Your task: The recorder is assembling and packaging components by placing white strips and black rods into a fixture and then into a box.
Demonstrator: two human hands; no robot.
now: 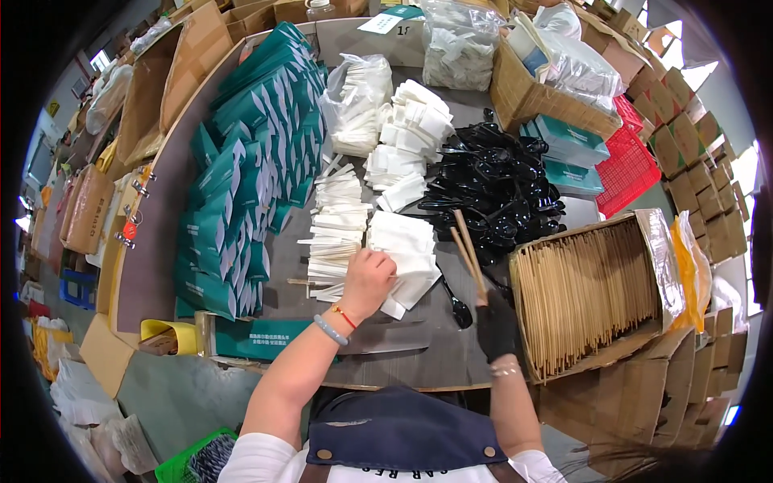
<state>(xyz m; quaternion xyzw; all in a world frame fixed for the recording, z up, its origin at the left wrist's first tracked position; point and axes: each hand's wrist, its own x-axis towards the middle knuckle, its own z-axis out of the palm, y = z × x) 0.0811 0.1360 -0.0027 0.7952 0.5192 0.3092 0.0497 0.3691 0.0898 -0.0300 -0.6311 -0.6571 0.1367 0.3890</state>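
My right hand [497, 328], in a black glove, is closed round a pair of wooden chopsticks [469, 256] pointing up and away. My bare left hand [369, 282] has its fingers drawn together at the near edge of folded white napkins [403, 241] and beside thin white paper strips [336, 217]; whatever it pinches is hidden. A black plastic spoon [458, 309] lies apart between my hands. Beyond it is a heap of black spoons [499, 181]. Right of my gloved hand stands a cardboard box [527, 354] full of wooden chopsticks [584, 294].
Green printed paper sleeves [213, 217] are stacked in rows at the left. One green sleeve [262, 338] lies at the table's near edge. Plastic bags of white packets [358, 105] stand at the back. Green boxes [570, 141] and a red crate [628, 169] are at the right.
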